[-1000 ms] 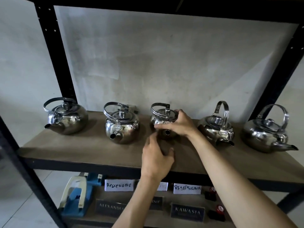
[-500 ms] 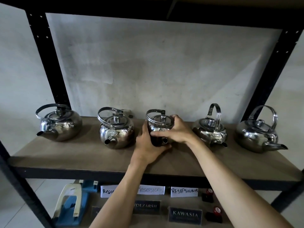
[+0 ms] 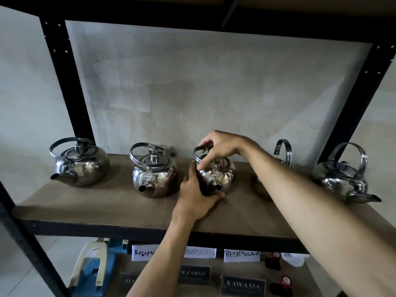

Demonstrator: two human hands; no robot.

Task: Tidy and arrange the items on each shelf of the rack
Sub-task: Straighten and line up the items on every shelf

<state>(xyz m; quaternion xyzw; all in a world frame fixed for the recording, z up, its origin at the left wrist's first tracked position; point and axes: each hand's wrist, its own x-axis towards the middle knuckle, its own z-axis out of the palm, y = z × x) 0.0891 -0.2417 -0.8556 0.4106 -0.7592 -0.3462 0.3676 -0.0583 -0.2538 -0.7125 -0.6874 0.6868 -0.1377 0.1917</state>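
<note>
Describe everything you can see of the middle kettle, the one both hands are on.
The middle kettle is a small, round, shiny steel pot, third in a row of five on the brown shelf. It stands upright, its short spout pointing toward the camera. Its hoop handle is folded down toward the left over the lid. The left hand cups its lower left side and front base; the right hand holds the handle from above. It touches no other kettle.

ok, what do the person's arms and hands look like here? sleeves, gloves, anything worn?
Both forearms are bare as far as the frame shows: no sleeves in view. The left hand and right hand wear no gloves, and no watch, bracelet or ring is visible. No markings can be made out on either arm.
</note>
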